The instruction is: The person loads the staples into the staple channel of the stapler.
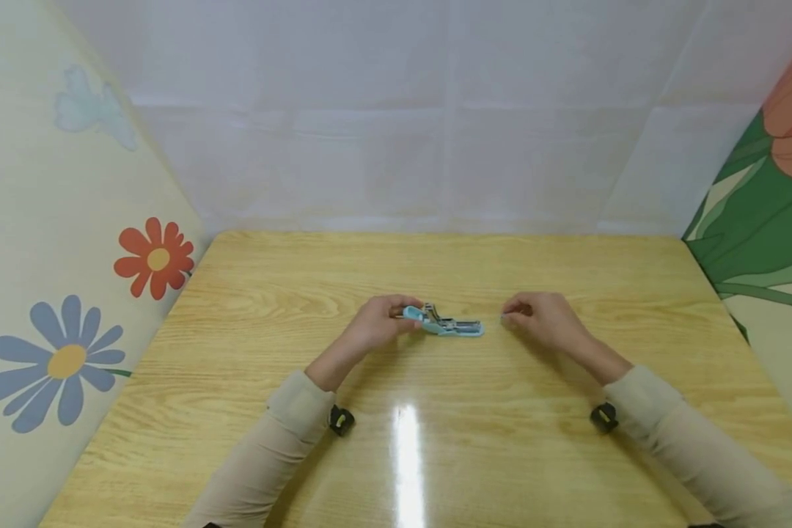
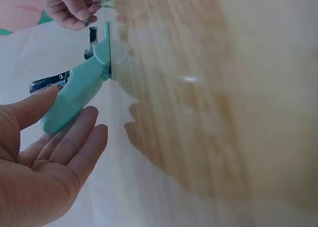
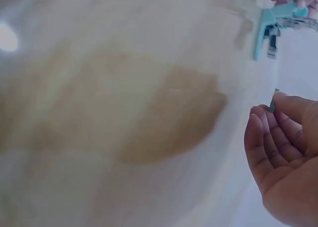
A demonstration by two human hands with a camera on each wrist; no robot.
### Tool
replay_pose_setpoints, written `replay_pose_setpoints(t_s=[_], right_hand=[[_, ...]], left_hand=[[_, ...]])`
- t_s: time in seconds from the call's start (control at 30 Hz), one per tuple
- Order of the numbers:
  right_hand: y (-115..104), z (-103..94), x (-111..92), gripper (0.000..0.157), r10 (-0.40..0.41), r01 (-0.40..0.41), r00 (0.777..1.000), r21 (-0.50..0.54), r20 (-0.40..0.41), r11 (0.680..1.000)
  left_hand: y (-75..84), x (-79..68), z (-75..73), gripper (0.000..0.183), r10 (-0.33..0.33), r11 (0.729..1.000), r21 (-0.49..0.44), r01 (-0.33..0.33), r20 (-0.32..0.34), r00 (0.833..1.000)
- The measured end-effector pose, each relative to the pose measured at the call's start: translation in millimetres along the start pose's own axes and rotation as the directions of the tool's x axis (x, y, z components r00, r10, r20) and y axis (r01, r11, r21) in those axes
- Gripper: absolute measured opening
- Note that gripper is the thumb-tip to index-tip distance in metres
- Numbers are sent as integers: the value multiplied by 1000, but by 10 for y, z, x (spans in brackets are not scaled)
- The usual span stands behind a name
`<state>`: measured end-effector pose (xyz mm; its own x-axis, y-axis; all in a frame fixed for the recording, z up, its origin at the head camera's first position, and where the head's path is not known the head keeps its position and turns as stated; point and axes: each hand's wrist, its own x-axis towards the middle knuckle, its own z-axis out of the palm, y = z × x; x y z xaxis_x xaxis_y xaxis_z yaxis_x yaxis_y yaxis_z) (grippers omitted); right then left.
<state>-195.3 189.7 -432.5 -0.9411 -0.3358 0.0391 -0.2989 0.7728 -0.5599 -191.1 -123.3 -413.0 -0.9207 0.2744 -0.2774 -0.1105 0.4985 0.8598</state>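
A light teal stapler [image 1: 444, 330] lies opened out at the middle of the table, its metal parts exposed on top. My left hand [image 1: 378, 323] grips its left end between thumb and fingers; in the left wrist view the teal body [image 2: 79, 93] slants up from the table into that grip. To the right, a short gap from the stapler's far end, my right hand [image 1: 548, 320] pinches a tiny dark grey piece [image 3: 272, 106] between thumb and fingertips. The other fingers of this hand curve loosely below it in the right wrist view.
The wood-grain table [image 1: 501, 440] has a bright light reflection near its front. A white cloth backdrop [image 1: 383, 161] stands behind it. Panels with painted flowers [image 1: 66, 363] flank both sides. Each wrist wears a black band [image 1: 341, 420].
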Motion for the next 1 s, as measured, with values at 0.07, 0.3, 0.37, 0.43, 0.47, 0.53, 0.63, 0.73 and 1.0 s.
replay_pose_setpoints(t_s=[0.07,0.3,0.37,0.43,0.47,0.53,0.63,0.73,1.0], right_hand=[[-3,-51,1,15,0,0,1000,-1,-11,1000],[-21,-231,-5,16,-21,22,998,7,-53,1000],[-32,-275,-9,15,-21,22,998,9,-62,1000],[-41,-310,-14,15,-27,27,997,9,-72,1000],[-43,-324,-18,15,-31,32,996,6,-78,999],[-45,-346,-22,15,-37,38,995,1,-92,999],[-47,-361,-23,15,-52,51,992,-4,-117,999],[-54,-363,-19,15,-60,60,989,-3,-136,998],[-79,-344,14,17,-54,55,990,8,-127,998]], left_hand=[[-3,0,-7,39,-3,1000,-5,3,3,1000],[-19,8,-16,39,-15,1000,-19,15,4,1000],[-22,10,-16,39,-19,1000,-22,19,3,1000],[-19,7,-17,39,-20,999,-24,20,4,1000],[-17,3,-18,39,-19,999,-25,20,5,1000],[-12,-3,-21,39,-23,999,-30,24,7,1000],[-10,-8,-27,39,-23,999,-35,23,11,1000],[-14,-5,-29,39,-29,999,-44,30,17,999],[-23,10,-31,39,-25,997,-66,27,30,999]])
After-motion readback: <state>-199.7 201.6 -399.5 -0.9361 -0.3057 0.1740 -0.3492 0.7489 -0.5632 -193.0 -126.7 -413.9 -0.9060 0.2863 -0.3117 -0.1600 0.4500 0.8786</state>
